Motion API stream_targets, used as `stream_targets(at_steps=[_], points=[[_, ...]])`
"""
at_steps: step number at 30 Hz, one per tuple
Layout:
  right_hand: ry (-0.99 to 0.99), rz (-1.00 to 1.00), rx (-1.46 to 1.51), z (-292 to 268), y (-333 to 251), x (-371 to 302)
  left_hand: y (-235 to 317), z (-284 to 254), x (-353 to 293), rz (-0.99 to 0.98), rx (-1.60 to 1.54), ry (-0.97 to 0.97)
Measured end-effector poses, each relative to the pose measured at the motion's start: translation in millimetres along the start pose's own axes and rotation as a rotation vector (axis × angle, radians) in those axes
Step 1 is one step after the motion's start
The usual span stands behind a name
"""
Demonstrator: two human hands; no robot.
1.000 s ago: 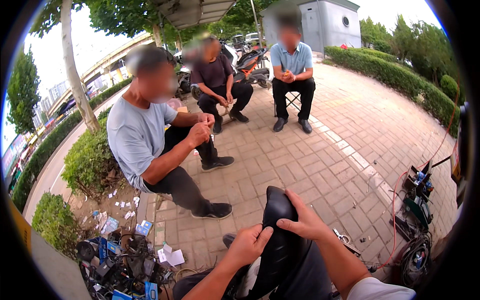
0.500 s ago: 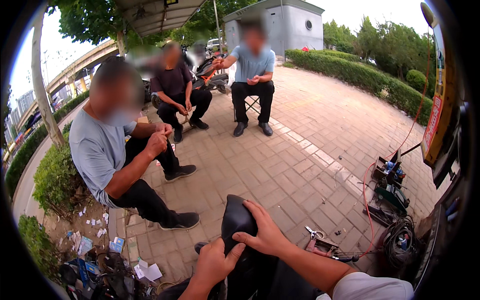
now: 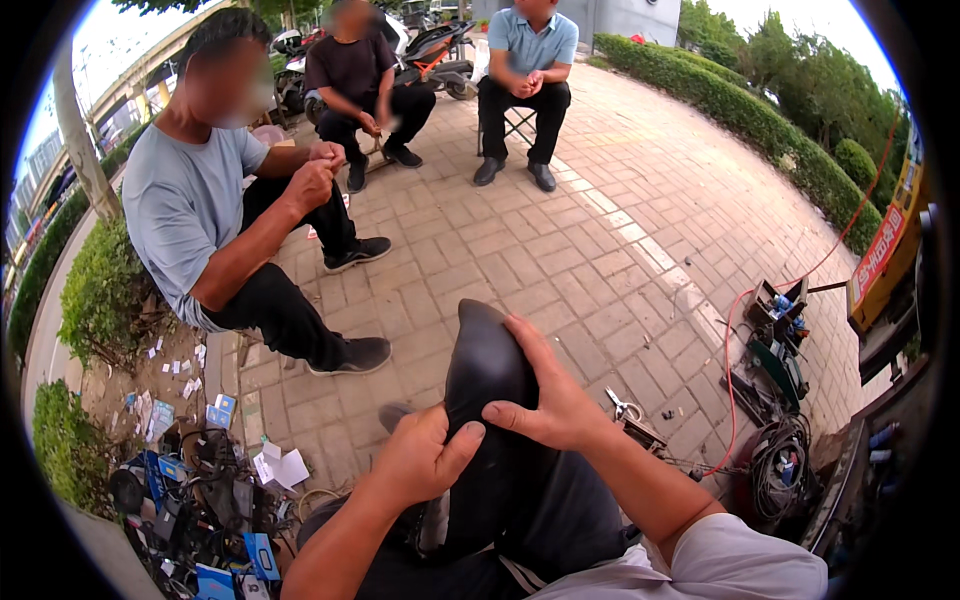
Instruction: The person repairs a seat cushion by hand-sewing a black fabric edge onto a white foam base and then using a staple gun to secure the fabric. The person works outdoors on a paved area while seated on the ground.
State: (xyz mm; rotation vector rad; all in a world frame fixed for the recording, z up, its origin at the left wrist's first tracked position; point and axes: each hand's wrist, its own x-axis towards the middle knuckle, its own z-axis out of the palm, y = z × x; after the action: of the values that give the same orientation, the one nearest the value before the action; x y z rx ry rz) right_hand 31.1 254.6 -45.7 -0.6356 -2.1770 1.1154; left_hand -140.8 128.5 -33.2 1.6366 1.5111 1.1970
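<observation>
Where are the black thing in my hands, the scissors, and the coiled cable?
Black thing (image 3: 485,372): head view, smooth upper part.
Scissors (image 3: 620,404): head view, where blades meet handles.
Coiled cable (image 3: 765,472): head view, left side of the coil.

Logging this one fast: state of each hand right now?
Left hand: closed, gripping the left edge of the glossy black piece.
Right hand: holding its right side, thumb on top.
</observation>
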Motion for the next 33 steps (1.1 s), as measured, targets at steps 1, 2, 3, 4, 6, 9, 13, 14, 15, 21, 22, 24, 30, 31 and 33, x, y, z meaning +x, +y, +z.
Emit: stream_targets(at_steps=[1,2,3,4,6,9,13,14,15,21,22,24,30,31,33], points=[[-0.013,0.010,0.002,-2,-2,2,0,1,0,0.020,0.002,0.008],[-0.027,0.019,0.004,-5,-4,4,0,0,1,0.002,0.010,-0.012],[-0.042,0.027,0.007,-8,-7,7,1,-2,1,-0.017,0.020,-0.031],[-0.095,0.028,0.017,-16,-13,12,2,-2,1,-0.032,0.025,-0.045],[-0.217,0.042,0.051,-32,-23,27,-2,9,-3,-0.010,-0.049,-0.003],[-0.542,-0.461,-0.301,-54,-26,57,-13,28,-8,0.076,-0.087,0.081],[-0.853,-0.450,-0.323,-51,-53,87,-11,41,-16,-0.016,-0.119,0.172],[-0.870,-0.448,-0.330,-49,-57,90,-6,41,-19,-0.065,-0.160,0.188],[-0.887,-0.445,-0.338,-48,-60,92,-2,42,-21,-0.078,-0.190,0.204],[-0.929,-0.426,-0.606,-34,-72,82,12,49,-29,-0.040,-0.220,0.273],[-0.923,-0.442,-0.669,-31,-72,82,11,52,-29,-0.017,-0.193,0.293],[-0.943,-0.464,-0.461,-33,-72,85,10,54,-29,0.000,-0.160,0.310],[-0.854,-0.773,-0.354,-45,-75,87,9,38,-32,-0.056,-0.179,0.276],[-0.886,-0.773,-0.399,-45,-77,84,7,39,-32,-0.038,-0.174,0.278],[-0.995,-0.746,-0.526,-43,-84,87,4,44,-32,-0.001,-0.162,0.281]])
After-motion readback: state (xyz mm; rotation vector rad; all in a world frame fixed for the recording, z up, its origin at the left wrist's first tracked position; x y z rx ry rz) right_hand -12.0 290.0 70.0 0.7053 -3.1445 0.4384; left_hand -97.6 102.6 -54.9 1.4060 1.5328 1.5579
